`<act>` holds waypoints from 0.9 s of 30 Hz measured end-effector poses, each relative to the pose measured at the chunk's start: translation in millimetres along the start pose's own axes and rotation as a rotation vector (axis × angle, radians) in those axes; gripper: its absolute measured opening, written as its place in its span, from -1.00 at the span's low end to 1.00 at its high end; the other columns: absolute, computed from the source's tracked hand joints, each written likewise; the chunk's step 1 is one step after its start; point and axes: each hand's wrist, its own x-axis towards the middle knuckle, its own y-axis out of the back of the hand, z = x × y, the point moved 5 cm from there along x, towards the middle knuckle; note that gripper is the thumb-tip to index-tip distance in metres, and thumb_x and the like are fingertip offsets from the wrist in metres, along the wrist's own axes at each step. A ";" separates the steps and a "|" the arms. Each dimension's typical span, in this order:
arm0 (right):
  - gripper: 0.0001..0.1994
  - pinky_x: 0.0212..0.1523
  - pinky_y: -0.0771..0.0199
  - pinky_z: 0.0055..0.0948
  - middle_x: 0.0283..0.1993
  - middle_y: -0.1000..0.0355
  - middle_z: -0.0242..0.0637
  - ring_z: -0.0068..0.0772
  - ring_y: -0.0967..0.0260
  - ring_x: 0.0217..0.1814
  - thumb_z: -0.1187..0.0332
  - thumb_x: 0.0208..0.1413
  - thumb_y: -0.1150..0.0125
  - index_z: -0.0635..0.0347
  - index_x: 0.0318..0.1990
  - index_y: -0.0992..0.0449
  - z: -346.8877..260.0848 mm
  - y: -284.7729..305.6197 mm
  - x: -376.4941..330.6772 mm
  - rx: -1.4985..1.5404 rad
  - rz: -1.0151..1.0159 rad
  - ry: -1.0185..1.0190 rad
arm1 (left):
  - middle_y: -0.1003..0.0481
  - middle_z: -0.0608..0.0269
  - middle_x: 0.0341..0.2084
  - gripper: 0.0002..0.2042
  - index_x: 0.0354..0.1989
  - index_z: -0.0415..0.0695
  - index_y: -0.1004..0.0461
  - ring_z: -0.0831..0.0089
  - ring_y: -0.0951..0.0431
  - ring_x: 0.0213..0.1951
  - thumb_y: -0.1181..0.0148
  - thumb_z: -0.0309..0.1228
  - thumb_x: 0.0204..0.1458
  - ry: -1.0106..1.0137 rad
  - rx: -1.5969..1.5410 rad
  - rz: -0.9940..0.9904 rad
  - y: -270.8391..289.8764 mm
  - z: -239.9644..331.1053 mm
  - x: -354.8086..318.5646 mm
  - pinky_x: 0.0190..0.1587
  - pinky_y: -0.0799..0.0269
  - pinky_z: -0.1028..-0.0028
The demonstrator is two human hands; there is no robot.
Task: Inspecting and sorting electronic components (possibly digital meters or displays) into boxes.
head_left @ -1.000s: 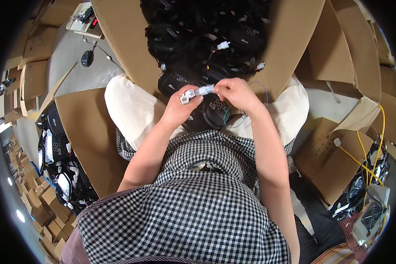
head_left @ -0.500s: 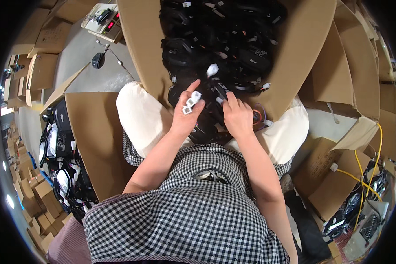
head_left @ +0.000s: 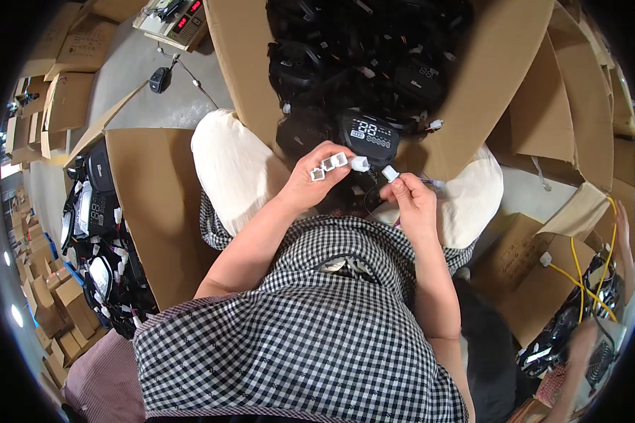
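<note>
My left hand point(head_left: 309, 170) is closed round several white plastic connectors point(head_left: 327, 165), whose square open ends face up and toward me. Just past its fingertips, another white connector point(head_left: 360, 163) sits close to the display. My right hand point(head_left: 418, 203) pinches a white wire connector point(head_left: 390, 173) between thumb and finger, a small gap away from the left hand's bunch. Thin wires trail below it. Right behind both hands lies a black display unit point(head_left: 371, 139) with white digits and symbols on its face.
An open cardboard box point(head_left: 499, 92) before me holds many black display units with wires. Left stands another box point(head_left: 155, 225) beside more units. A device with red digits point(head_left: 183, 25) is at upper left. Yellow cables point(head_left: 578, 282) hang at right, near another person's arm point(head_left: 577, 363).
My hands have come closer to me, the right one now pinching a connector. The display unit has appeared face up behind them. Another person's arms have entered at the right.
</note>
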 end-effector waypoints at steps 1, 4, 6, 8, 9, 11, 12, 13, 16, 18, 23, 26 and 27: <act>-0.85 -0.41 -0.39 -0.22 -0.51 -0.48 -0.20 -0.11 -0.42 -0.47 0.34 0.14 -0.13 0.24 -0.35 -0.49 -5.9 -1.5 -2.0 0.002 -0.004 -0.004 | -0.38 0.40 -0.35 -0.82 -0.12 -0.13 -0.46 0.61 -0.37 -0.29 -0.20 -0.46 0.09 0.005 0.001 0.003 2.1 -3.2 -5.0 -0.20 -0.31 0.58; -0.90 -0.41 -0.37 -0.28 -0.57 -0.43 -0.28 -0.21 -0.43 -0.50 0.36 0.06 -0.20 0.16 -0.41 -0.49 -40.3 -4.2 -7.1 -0.575 0.039 0.328 | -0.38 0.40 -0.36 -0.85 -0.17 -0.14 -0.49 0.60 -0.38 -0.30 -0.19 -0.49 0.08 0.033 0.006 -0.028 -1.8 -1.3 -13.6 -0.21 -0.31 0.58; -0.91 -0.41 -0.36 -0.29 -0.57 -0.44 -0.30 -0.23 -0.43 -0.50 0.36 0.03 -0.21 0.15 -0.43 -0.48 -45.0 -6.6 -7.4 -0.645 0.027 0.424 | -0.39 0.39 -0.36 -0.86 -0.18 -0.15 -0.49 0.59 -0.39 -0.31 -0.19 -0.49 0.08 0.065 0.042 -0.059 -2.8 3.1 -16.8 -0.22 -0.32 0.57; -0.92 -0.42 -0.34 -0.32 -0.57 -0.44 -0.32 -0.28 -0.43 -0.51 0.38 -0.04 -0.26 0.12 -0.45 -0.48 -50.1 -10.3 -9.8 -0.727 -0.008 0.528 | -0.39 0.37 -0.37 -0.86 -0.19 -0.15 -0.49 0.58 -0.40 -0.32 -0.20 -0.50 0.07 0.102 0.081 -0.083 -4.5 5.4 -19.7 -0.22 -0.32 0.57; -0.92 -0.42 -0.34 -0.32 -0.57 -0.44 -0.32 -0.28 -0.43 -0.51 0.38 -0.04 -0.26 0.12 -0.45 -0.48 -48.4 -10.9 -9.8 -0.722 -0.012 0.524 | -0.40 0.35 -0.38 -0.86 -0.20 -0.16 -0.49 0.56 -0.41 -0.32 -0.20 -0.50 0.06 0.108 0.122 -0.083 -5.5 6.1 -20.9 -0.23 -0.33 0.56; -0.92 -0.42 -0.33 -0.32 -0.58 -0.44 -0.32 -0.29 -0.43 -0.52 0.38 -0.04 -0.25 0.12 -0.45 -0.48 -48.8 -8.2 -10.6 -0.679 0.050 0.586 | -0.41 0.33 -0.38 -0.86 -0.21 -0.17 -0.49 0.54 -0.42 -0.32 -0.21 -0.51 0.05 0.121 0.165 -0.080 -7.0 8.1 -23.0 -0.24 -0.34 0.55; -0.92 -0.42 -0.33 -0.32 -0.58 -0.44 -0.32 -0.29 -0.43 -0.52 0.38 -0.04 -0.25 0.12 -0.45 -0.48 -47.7 -7.8 -11.5 -0.675 0.046 0.584 | -0.41 0.31 -0.38 -0.86 -0.21 -0.18 -0.49 0.53 -0.43 -0.32 -0.21 -0.51 0.04 0.154 0.157 -0.062 -6.9 8.3 -23.9 -0.24 -0.34 0.54; -0.92 -0.42 -0.32 -0.32 -0.58 -0.43 -0.32 -0.29 -0.42 -0.53 0.39 -0.05 -0.26 0.12 -0.46 -0.48 -46.4 -7.4 -13.7 -0.665 0.027 0.573 | -0.42 0.30 -0.37 -0.86 -0.22 -0.18 -0.49 0.51 -0.44 -0.32 -0.22 -0.51 0.03 0.186 0.149 -0.044 -6.4 7.5 -24.7 -0.24 -0.35 0.54; -0.93 -0.42 -0.31 -0.33 -0.59 -0.43 -0.34 -0.30 -0.42 -0.52 0.39 -0.06 -0.25 0.11 -0.48 -0.49 -43.2 -4.6 -16.4 -0.626 -0.054 0.558 | -0.43 0.33 -0.39 -0.86 -0.21 -0.18 -0.49 0.53 -0.43 -0.32 -0.21 -0.48 0.05 0.160 0.189 -0.071 -7.2 7.4 -26.4 -0.26 -0.33 0.55; -0.95 -0.41 -0.31 -0.34 -0.58 -0.44 -0.37 -0.30 -0.42 -0.52 0.39 -0.08 -0.24 0.08 -0.50 -0.50 -40.9 -4.0 -16.6 -0.565 -0.170 0.554 | -0.44 0.31 -0.42 -0.84 -0.21 -0.17 -0.49 0.46 -0.45 -0.33 -0.23 -0.48 0.02 0.079 0.254 -0.168 -9.2 12.7 -26.8 -0.24 -0.34 0.50; -0.96 -0.40 -0.29 -0.35 -0.57 -0.45 -0.42 -0.35 -0.43 -0.48 0.36 -0.08 -0.22 0.04 -0.49 -0.52 -24.0 -8.2 -14.3 -0.566 -0.408 0.501 | -0.43 0.38 -0.51 -0.81 -0.30 -0.02 -0.50 0.35 -0.47 -0.37 -0.29 -0.44 -0.14 -0.068 0.498 -0.372 -15.7 21.8 -31.8 -0.25 -0.24 0.36; -0.95 -0.35 -0.29 -0.37 -0.55 -0.46 -0.42 -0.38 -0.43 -0.45 0.35 -0.04 -0.17 0.03 -0.48 -0.52 -23.2 -17.2 -19.7 -0.646 -0.553 0.503 | -0.42 0.38 -0.52 -0.80 -0.30 -0.02 -0.49 0.34 -0.47 -0.37 -0.29 -0.43 -0.15 -0.072 0.523 -0.424 -11.4 28.5 -37.7 -0.22 -0.22 0.37; -0.95 -0.35 -0.29 -0.37 -0.55 -0.46 -0.42 -0.38 -0.43 -0.45 0.35 -0.04 -0.17 0.03 -0.48 -0.52 -23.6 -19.8 -20.7 -0.648 -0.564 0.516 | -0.42 0.38 -0.52 -0.79 -0.29 -0.02 -0.49 0.34 -0.47 -0.36 -0.29 -0.42 -0.15 -0.065 0.536 -0.435 -9.5 29.6 -40.4 -0.22 -0.22 0.37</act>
